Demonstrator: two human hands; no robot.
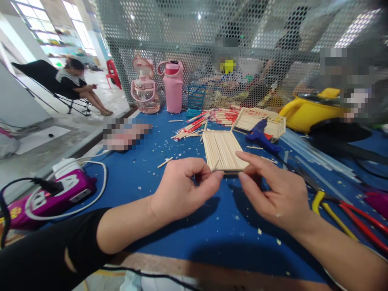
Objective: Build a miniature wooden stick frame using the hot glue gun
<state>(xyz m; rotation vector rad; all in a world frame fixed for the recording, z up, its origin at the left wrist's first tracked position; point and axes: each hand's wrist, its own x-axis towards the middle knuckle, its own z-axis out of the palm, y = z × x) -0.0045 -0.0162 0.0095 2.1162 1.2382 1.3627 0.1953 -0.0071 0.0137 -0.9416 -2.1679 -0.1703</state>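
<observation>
A flat panel of pale wooden sticks (224, 147), laid side by side with a raised rim, is held just above the blue tabletop. Closed at its near left corner is my left hand (188, 182), thumb along the front edge. A short stick end (216, 165) pokes up beside those fingertips; whether it is loose or fixed I cannot tell. My right hand (273, 190) grips the near right corner, index finger over the top and thumb at the front edge. Its other fingers are partly hidden. Behind the panel lies a blue glue gun (262, 135).
Red-wrapped stick bundles (197, 123) and a stick tray (242, 119) lie behind. A yellow pot (312, 111), clear glue sticks (321, 151) and pliers (342, 214) are right. A purple power strip (57, 194) is left. Bottles (173, 87) stand by the mesh screen (182, 32); a person (77, 83) sits beyond.
</observation>
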